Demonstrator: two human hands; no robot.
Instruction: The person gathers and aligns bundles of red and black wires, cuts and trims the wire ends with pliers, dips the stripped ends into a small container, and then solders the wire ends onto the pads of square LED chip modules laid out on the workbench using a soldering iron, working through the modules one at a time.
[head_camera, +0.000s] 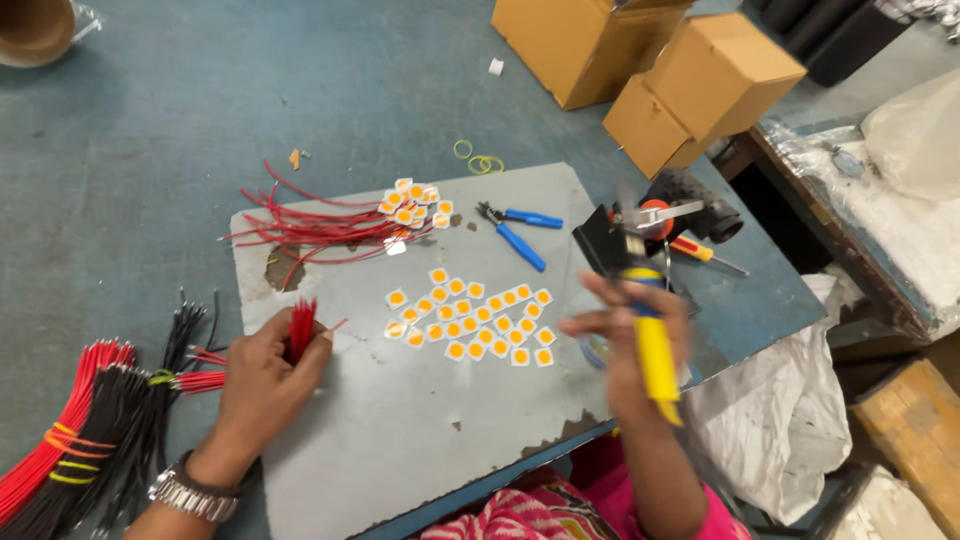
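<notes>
My left hand (262, 382) grips a small bunch of short red wires (301, 328), held upright at the left edge of a grey board (400, 420). My right hand (632, 350), blurred, holds a soldering iron (652, 335) with a yellow and blue handle over the board's right edge. Between the hands, small white squares with orange centres (470, 322) lie in rows on the board. A second heap of the same squares (413, 205) sits on loose red wires (315, 230) at the board's far side.
Blue-handled pliers (520, 232) lie on the board. A soldering stand (640, 225) and a red screwdriver (700, 250) sit to the right. Bundles of red and black wires (90, 420) lie at the left. Cardboard boxes (690, 80) stand behind, a white bag (780, 410) at right.
</notes>
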